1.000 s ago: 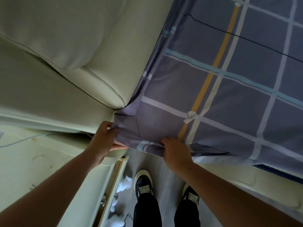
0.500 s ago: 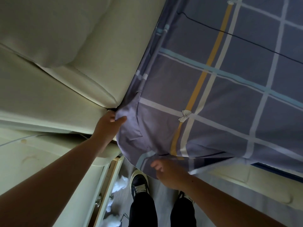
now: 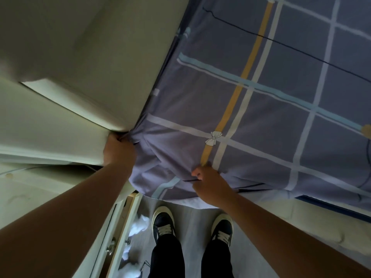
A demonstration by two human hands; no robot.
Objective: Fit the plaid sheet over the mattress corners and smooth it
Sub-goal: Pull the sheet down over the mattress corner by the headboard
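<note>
At the bed's head corner, the plaid sheet point(image 3: 261, 117) drapes over the mattress, its hem hanging loose over the floor point(image 3: 192, 219).

The corner sits tight against the padded headboard point(image 3: 96, 63). Only a narrow strip of floor lies between the open drawer point(image 3: 122, 223) and the bed frame point(image 3: 321, 227), filled by two shoes point(image 3: 163, 221). The left grip point(image 3: 119, 151) curls into the headboard gap; whether it holds cloth I cannot tell. The right grip point(image 3: 210, 183) pinches a fold at the side edge. The sheet lies flat on top and bunched at the corner.
</note>
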